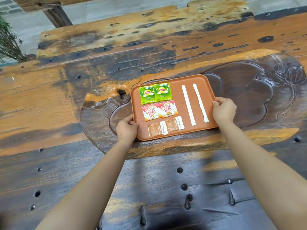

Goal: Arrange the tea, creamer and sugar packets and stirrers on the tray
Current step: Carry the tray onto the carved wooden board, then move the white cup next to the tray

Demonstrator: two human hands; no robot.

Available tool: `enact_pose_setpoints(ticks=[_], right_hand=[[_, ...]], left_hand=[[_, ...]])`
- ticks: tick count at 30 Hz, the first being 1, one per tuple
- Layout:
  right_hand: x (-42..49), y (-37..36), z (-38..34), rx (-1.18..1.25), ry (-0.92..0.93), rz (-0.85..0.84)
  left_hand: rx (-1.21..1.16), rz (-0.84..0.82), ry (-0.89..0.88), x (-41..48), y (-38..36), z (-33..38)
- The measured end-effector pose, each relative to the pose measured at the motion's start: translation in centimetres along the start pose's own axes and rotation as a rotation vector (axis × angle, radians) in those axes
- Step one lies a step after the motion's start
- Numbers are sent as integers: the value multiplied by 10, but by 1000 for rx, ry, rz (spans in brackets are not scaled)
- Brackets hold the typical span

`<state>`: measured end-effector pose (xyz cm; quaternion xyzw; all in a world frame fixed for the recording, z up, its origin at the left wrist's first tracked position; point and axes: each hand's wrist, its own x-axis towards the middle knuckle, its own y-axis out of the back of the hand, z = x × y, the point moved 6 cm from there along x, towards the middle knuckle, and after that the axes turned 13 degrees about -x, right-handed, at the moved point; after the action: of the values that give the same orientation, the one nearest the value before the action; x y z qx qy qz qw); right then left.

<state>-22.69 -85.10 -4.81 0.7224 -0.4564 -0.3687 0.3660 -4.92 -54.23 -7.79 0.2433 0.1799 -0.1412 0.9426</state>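
An orange-brown tray rests on the carved wooden table. On its left side lie two green tea packets at the far end, two red-and-white creamer packets in the middle and two brown sugar packets nearest me. Two white wrapped stirrers lie side by side lengthwise on its right half. My left hand grips the tray's near left edge. My right hand grips its right edge.
The tray sits partly over a dark carved recess in the rough wooden table. A hole in the wood lies just left of the tray. A green plant stands at the far left.
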Motion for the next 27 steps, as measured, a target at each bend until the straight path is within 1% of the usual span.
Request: enact_pose_setpoints(ticks=[5,12,16,19,22,24,25,27], right_hand=[[1,3,-1,-21,31,-43],[2,9,-3,-85,68,-179],[-3,9,-5,-114,63,-179],[-15,9,-11,-205,106,-127],[-42,5,-29,-238,231,-47],[-70,-4,-48,-225,375,-13],[-89,-11,-61,-215,467,-21],[-131,-32,-82,-183,637,-93]], left_hand=[[59,3,-27,0,-1,5],[163,-23,-65,-3,2,12],[230,-84,-107,-10,11,12],[307,-75,-192,-18,29,10],[358,-17,-268,-30,58,0],[361,42,-294,-43,79,-15],[363,66,-298,-50,92,-26],[369,96,-283,-66,115,-56]])
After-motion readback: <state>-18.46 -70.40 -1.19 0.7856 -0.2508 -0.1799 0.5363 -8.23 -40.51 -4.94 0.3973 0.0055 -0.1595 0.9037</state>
